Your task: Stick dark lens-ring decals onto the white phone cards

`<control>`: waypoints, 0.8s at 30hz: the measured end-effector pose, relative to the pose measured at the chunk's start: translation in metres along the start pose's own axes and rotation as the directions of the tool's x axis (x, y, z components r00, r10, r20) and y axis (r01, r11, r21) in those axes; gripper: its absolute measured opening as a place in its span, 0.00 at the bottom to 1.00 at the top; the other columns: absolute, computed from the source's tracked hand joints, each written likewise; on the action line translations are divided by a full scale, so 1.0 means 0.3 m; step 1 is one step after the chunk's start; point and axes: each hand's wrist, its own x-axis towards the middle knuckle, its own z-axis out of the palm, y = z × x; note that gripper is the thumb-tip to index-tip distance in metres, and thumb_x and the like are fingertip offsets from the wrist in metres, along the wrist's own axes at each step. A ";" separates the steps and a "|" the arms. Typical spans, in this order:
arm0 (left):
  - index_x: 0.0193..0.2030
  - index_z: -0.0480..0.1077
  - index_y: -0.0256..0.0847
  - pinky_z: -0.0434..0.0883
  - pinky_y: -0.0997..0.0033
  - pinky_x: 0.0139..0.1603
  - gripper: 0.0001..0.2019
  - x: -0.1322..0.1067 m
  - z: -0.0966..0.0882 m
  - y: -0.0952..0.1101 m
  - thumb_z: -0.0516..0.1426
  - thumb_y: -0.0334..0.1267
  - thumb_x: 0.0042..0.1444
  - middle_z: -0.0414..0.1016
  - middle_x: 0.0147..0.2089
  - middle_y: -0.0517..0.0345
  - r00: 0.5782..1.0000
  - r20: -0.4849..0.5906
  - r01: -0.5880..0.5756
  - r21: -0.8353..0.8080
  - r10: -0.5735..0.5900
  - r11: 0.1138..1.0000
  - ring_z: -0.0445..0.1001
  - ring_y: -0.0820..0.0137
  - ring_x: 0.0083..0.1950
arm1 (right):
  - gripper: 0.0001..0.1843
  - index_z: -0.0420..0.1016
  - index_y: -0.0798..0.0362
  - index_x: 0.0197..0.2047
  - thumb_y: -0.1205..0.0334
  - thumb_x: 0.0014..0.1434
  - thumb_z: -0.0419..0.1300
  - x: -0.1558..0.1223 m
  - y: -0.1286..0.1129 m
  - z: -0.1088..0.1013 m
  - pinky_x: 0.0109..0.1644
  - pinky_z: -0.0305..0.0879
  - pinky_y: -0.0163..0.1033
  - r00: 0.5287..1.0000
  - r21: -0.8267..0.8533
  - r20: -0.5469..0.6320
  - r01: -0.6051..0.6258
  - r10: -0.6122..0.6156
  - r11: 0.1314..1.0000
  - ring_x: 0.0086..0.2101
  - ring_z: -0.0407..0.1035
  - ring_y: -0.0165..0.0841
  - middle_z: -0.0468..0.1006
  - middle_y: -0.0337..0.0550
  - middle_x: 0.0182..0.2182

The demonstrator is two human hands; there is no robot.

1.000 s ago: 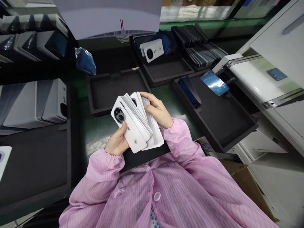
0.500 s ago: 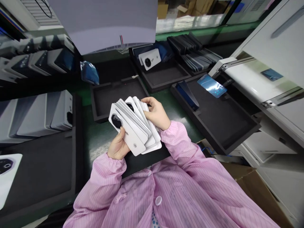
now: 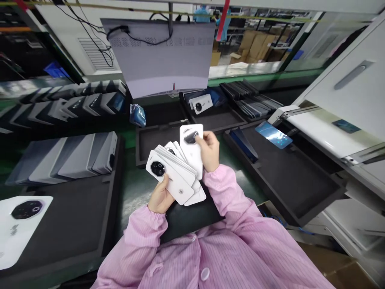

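Note:
A fanned stack of white phone back covers (image 3: pixel 177 176) is gripped in my left hand (image 3: pixel 161 196), the thumb lying across the top one near its dark oval camera area. My right hand (image 3: pixel 209 150) pinches one white phone back cover (image 3: pixel 192 154) by its upper right side, beside the camera area, and holds it more upright than the rest. Its lower end still overlaps the fan. Both hands are over the dark green bench in front of my pink striped coat.
Black trays (image 3: pixel 294 176) lie right, ahead and left; the right one holds a blue glossy sheet (image 3: pixel 274 134). Rows of grey panels (image 3: pixel 87 156) stand at left. A large white cover (image 3: pixel 22 228) lies front left. A monitor's back (image 3: pixel 165 60) rises ahead, a white conveyor (image 3: pixel 327 124) right.
My right hand has drawn one cover up out of the fan and turned it more upright. My left hand keeps its hold on the stack. The view has tilted upward.

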 end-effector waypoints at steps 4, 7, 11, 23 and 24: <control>0.71 0.49 0.42 0.60 0.66 0.68 0.25 -0.002 0.010 0.031 0.45 0.35 0.68 0.79 0.52 0.52 0.999 -0.039 -0.008 -0.031 0.006 0.999 0.75 0.69 0.56 | 0.07 0.66 0.53 0.38 0.59 0.57 0.57 0.191 0.095 -0.002 0.37 0.72 0.40 0.961 -0.042 0.035 -0.271 0.273 0.962 0.30 0.73 0.32 0.76 0.40 0.30; 0.71 0.48 0.42 0.61 0.68 0.67 0.25 -0.003 0.013 0.044 0.44 0.36 0.68 0.79 0.52 0.52 0.999 -0.050 -0.013 -0.047 0.011 0.999 0.78 0.71 0.52 | 0.06 0.68 0.56 0.35 0.63 0.56 0.60 0.284 0.189 0.017 0.37 0.73 0.44 0.897 -0.180 0.111 -0.405 0.428 0.896 0.29 0.74 0.35 0.77 0.45 0.29; 0.71 0.49 0.43 0.62 0.66 0.67 0.25 -0.001 0.014 0.048 0.45 0.36 0.68 0.78 0.54 0.52 0.999 -0.051 -0.016 -0.049 0.013 0.999 0.75 0.69 0.57 | 0.11 0.70 0.58 0.39 0.69 0.50 0.64 0.263 0.222 0.025 0.47 0.72 0.50 0.899 -0.268 0.114 -0.382 0.423 0.884 0.42 0.74 0.41 0.77 0.56 0.42; 0.65 0.61 0.40 0.57 0.57 0.70 0.23 -0.001 0.005 0.042 0.53 0.31 0.63 0.76 0.56 0.49 0.999 -0.030 -0.009 0.168 0.014 0.986 0.71 0.61 0.61 | 0.27 0.69 0.49 0.54 0.53 0.52 0.66 -0.176 0.083 -0.065 0.58 0.68 0.47 0.587 0.030 0.672 -0.631 0.452 0.775 0.49 0.73 0.38 0.77 0.44 0.51; 0.66 0.61 0.41 0.57 0.56 0.70 0.24 0.001 -0.001 0.041 0.54 0.32 0.63 0.75 0.58 0.50 1.000 -0.028 -0.007 0.170 0.012 0.985 0.69 0.61 0.62 | 0.27 0.69 0.49 0.54 0.55 0.51 0.67 -0.179 0.088 -0.070 0.59 0.68 0.47 0.593 0.042 0.667 -0.635 0.451 0.772 0.50 0.73 0.38 0.77 0.43 0.51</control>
